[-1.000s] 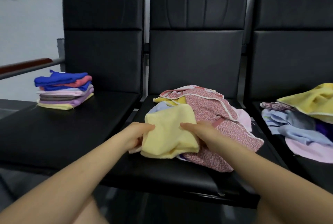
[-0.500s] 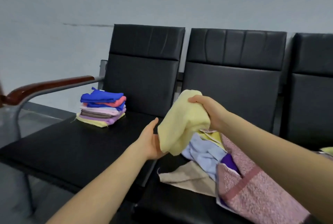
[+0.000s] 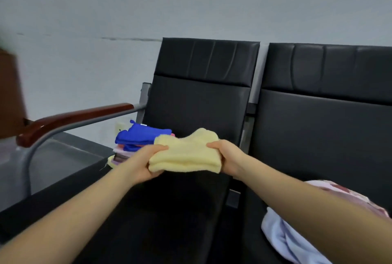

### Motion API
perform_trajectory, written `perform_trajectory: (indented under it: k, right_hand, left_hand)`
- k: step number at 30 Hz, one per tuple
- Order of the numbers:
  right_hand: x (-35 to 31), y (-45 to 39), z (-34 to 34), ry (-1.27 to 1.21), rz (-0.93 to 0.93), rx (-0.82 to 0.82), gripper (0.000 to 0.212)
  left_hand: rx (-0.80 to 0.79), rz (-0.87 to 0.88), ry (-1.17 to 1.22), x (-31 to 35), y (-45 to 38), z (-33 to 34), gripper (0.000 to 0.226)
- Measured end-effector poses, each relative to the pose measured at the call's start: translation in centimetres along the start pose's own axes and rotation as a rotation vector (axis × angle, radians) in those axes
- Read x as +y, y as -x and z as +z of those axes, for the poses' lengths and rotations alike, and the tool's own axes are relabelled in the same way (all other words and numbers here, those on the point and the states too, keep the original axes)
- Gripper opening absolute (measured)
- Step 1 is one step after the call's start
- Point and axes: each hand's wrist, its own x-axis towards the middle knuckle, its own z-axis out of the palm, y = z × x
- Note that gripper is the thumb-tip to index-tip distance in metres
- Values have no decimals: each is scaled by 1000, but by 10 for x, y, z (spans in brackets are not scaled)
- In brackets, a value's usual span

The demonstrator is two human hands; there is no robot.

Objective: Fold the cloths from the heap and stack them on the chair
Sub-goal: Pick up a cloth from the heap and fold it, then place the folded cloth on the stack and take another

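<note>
A folded pale yellow cloth hangs in the air above the left chair seat. My left hand grips its left end and my right hand grips its right end. Behind it, the stack of folded cloths sits at the back left of that seat, a blue cloth on top; the yellow cloth and my left hand hide part of the stack. The heap of loose cloths, light blue and pink, shows at the lower right on the middle chair.
A wooden armrest on a grey metal tube stands at the left of the chair. Black backrests rise behind the seats. A grey wall fills the background. A brown blurred object is at the far left edge.
The yellow cloth went from the heap up and leftward, and both hands now hold it folded over the left chair near the stack. The view swung left, so most of the heap left the frame.
</note>
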Motion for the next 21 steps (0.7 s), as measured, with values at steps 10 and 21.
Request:
perform_trajectory:
  k: [10, 21]
  right_hand:
    - [4, -192, 116, -23, -42, -82, 50]
    - [29, -123, 68, 331, -166, 46, 37]
  left_hand:
    - [521, 321, -797, 105, -118, -73, 54]
    - [718, 533, -1195, 54, -109, -76, 44]
